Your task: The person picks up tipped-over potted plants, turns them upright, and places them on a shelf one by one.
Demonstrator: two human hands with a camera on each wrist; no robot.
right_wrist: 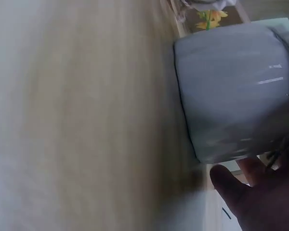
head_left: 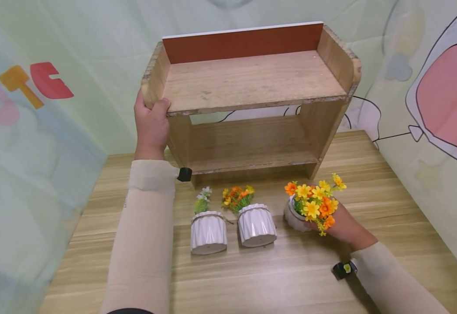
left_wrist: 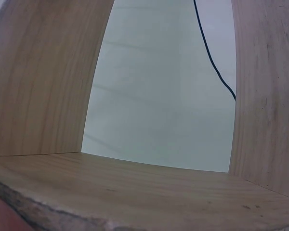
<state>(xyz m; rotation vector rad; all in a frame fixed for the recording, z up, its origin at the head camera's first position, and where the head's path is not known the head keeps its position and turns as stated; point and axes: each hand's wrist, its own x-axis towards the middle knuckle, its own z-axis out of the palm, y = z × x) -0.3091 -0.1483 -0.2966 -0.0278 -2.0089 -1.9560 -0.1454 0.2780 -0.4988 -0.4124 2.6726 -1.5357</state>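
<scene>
My left hand [head_left: 152,124] grips the left side panel of a two-tier wooden shelf [head_left: 252,83], its thumb over the front corner of the upper board. In the left wrist view the shelf's boards [left_wrist: 149,192] fill the frame. At the right, my right hand [head_left: 346,224] holds a white flowerpot [head_left: 296,216] with yellow and orange flowers [head_left: 316,203]; the blooms hide part of the fingers. The right wrist view shows this pot [right_wrist: 236,91] close up, with fingers [right_wrist: 226,185] at its side.
Two more white ribbed pots stand before the shelf: one with small white flowers [head_left: 208,233], one with orange flowers [head_left: 256,224]. All are on a wood-grain table [head_left: 220,288]. Printed cloth walls [head_left: 67,131] enclose its left, back and right sides.
</scene>
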